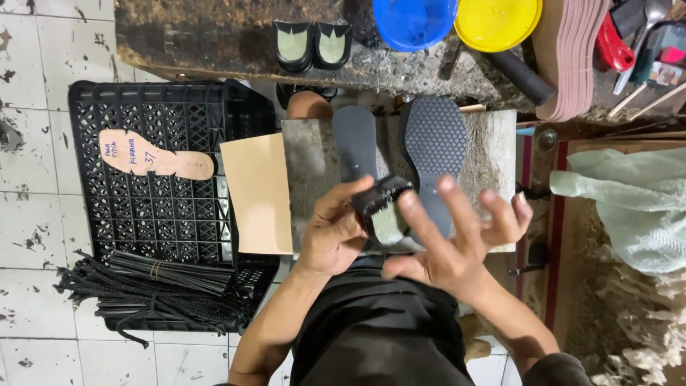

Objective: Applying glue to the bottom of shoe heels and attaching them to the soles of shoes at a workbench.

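Observation:
My left hand point(334, 232) grips a black shoe heel block point(382, 207) with a pale inner face. My right hand point(457, 236) spreads its fingers over the block, index fingertip touching its top edge. Both hands hover above a grey work slab point(307, 164). On the slab lie a smooth black sole point(354, 143) and a textured black outsole point(434, 143), side by side. Two more black heel blocks point(313, 44) stand on the dirty bench at the back.
A black plastic crate point(143, 214) sits on the tiled floor at left, carrying a tan insole pattern point(153, 156) and a bundle of black straps point(157, 289). A tan sheet point(259, 193) lies beside the slab. Blue bowl point(414, 21), yellow bowl point(498, 23), stacked insoles point(572, 57), pale cloth point(632, 200).

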